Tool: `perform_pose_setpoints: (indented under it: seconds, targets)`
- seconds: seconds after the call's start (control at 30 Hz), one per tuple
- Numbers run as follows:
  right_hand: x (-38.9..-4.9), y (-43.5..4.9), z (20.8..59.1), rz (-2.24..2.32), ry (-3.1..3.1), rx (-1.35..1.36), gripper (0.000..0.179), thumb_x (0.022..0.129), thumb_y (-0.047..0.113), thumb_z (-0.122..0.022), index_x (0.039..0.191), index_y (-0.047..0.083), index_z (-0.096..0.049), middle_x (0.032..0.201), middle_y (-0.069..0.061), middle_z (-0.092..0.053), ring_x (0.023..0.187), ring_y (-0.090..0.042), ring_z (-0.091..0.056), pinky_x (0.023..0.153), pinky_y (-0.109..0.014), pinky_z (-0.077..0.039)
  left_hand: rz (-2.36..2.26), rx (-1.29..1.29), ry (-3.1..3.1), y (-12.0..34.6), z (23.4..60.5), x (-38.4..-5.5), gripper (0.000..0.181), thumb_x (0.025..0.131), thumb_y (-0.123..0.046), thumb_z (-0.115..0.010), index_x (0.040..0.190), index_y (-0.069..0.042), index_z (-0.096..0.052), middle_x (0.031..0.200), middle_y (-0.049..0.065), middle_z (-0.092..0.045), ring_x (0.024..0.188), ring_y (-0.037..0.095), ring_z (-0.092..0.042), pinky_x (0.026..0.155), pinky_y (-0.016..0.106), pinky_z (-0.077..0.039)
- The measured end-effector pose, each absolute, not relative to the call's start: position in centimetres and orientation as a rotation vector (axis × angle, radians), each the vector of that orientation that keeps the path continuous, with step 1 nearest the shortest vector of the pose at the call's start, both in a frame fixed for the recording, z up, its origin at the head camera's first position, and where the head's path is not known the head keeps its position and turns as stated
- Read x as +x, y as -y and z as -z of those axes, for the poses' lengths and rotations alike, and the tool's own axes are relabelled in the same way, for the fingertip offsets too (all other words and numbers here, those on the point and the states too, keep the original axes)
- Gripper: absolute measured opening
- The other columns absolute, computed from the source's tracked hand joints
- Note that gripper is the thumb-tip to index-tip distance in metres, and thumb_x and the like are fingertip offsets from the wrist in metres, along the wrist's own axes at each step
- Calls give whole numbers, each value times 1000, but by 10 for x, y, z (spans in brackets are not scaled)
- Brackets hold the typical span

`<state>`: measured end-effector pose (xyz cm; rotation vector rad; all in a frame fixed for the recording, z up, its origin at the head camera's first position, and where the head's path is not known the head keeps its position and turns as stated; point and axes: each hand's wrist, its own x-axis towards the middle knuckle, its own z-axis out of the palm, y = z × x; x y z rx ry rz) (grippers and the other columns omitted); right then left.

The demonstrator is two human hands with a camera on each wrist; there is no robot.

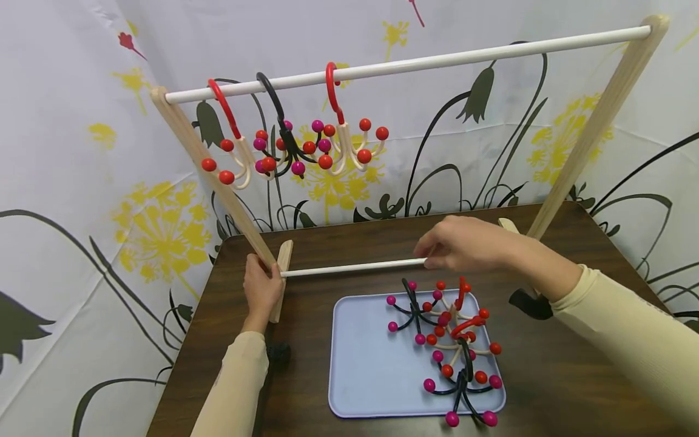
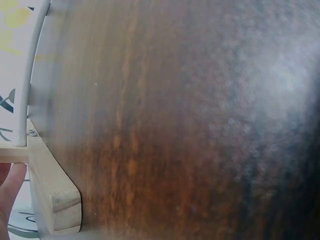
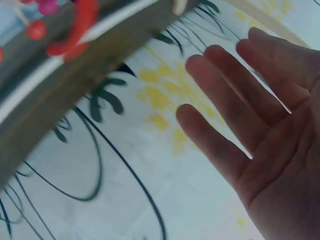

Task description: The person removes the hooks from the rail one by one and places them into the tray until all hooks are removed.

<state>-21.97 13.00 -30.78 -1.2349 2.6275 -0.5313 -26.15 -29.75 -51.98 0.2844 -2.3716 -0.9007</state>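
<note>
At the lower left of the wooden rack, my left hand [image 1: 262, 288] grips the left upright post [image 1: 218, 185] just above its foot [image 1: 282, 273]. The left wrist view shows a fingertip [image 2: 14, 182] against the wood. My right hand [image 1: 461, 244] is over the lower white rod [image 1: 355, 267], fingers loosely bent in the head view; the right wrist view shows them spread, holding nothing. Hanging from the upper white rod [image 1: 437, 62] are a red-hooked hanger [image 1: 240, 155], a black hanger [image 1: 286, 133] and another red-hooked hanger [image 1: 344, 136], each with ball-tipped arms.
A pale blue tray [image 1: 366, 364] lies on the dark wooden table [image 1: 311, 388]. On its right side are several tangled hangers, including a black one [image 1: 463, 379] overhanging the front edge. The right upright [image 1: 597, 127] stands beyond my right forearm. Behind hangs a flowered curtain [image 1: 147, 206].
</note>
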Motion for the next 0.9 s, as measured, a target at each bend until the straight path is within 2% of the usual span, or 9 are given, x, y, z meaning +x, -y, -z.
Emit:
perform_pose_setpoints:
  seconds: [0.17, 0.27, 0.5, 0.67, 0.77, 0.9]
  targets:
    - [-227, -128, 272, 690, -2822, -1317, 13, 91, 11, -69, 103, 11, -75, 94, 4, -72, 82, -9, -66, 78, -35, -54, 892, 273, 2356, 296, 518, -263, 26, 88, -8, -64, 104, 1, -47, 92, 18, -51, 82, 41, -54, 74, 57, -40]
    - [-231, -122, 257, 869, -2941, -1293, 14, 92, 12, -68, 104, 9, -74, 97, 0, -72, 85, -13, -66, 79, -37, -54, 886, 266, 2364, 296, 519, -263, 26, 88, -8, -63, 105, 1, -46, 92, 18, -50, 82, 41, -54, 74, 57, -40]
    - [-244, -98, 237, 1316, -2987, -1174, 33, 96, 20, -64, 126, 6, -65, 119, -4, -68, 105, -14, -64, 87, -35, -52, 888, 274, 2367, 297, 522, -263, 26, 88, -8, -63, 105, 1, -46, 92, 18, -51, 82, 40, -54, 73, 57, -40]
    - [-253, -78, 230, 1473, -2880, -1026, 50, 98, 30, -60, 142, 10, -51, 136, -3, -58, 123, -12, -55, 99, -34, -44, 887, 267, 2364, 296, 521, -263, 26, 88, -8, -63, 106, 1, -46, 92, 18, -51, 82, 40, -54, 73, 56, -40]
    - [-257, -69, 229, 1516, -2872, -960, 53, 97, 35, -60, 145, 13, -49, 138, 0, -57, 123, -10, -54, 100, -34, -42, 893, 263, 2363, 295, 520, -263, 26, 88, -8, -64, 106, 1, -47, 92, 18, -51, 82, 40, -54, 73, 56, -40]
    - [-263, -57, 228, 1534, -2846, -945, 54, 96, 33, -62, 145, 13, -49, 138, -1, -57, 123, -9, -54, 98, -33, -43, 892, 266, 2365, 295, 520, -262, 26, 88, -8, -64, 106, 1, -46, 92, 18, -51, 82, 40, -54, 73, 56, -40]
